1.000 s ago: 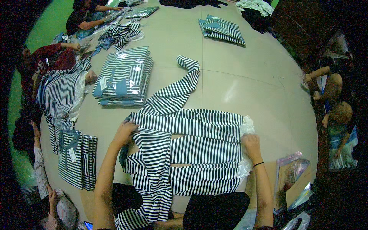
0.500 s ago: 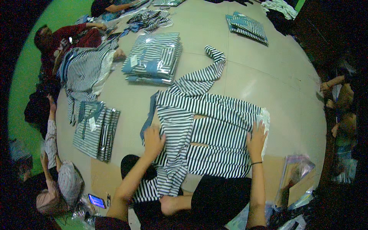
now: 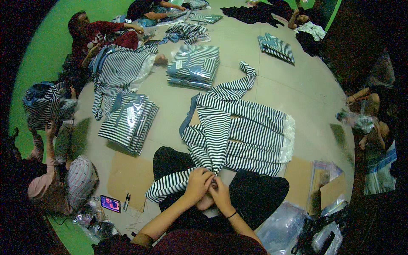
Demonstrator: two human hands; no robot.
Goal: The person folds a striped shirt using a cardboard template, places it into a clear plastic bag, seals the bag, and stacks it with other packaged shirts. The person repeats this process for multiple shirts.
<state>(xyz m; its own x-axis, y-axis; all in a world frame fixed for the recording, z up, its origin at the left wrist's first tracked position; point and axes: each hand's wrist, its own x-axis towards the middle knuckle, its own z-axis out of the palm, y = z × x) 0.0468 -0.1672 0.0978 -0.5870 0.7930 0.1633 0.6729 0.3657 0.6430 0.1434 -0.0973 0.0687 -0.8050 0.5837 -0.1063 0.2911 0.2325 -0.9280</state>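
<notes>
Fingers (image 3: 206,176) of the left hand (image 3: 197,186) and the right hand (image 3: 222,196) are bent and meet over the near edge of a black-and-white striped fabric garment with a white lace hem (image 3: 256,131); whether they pinch the cloth I cannot tell. It lies spread on the pale tiled floor (image 3: 310,123), its near striped sleeve (image 3: 170,184) trailing across a black-clothed leg (image 3: 166,158). The step looks like arranging that sleeve, and the next move seems to call for light handling that leaves the body flat.
</notes>
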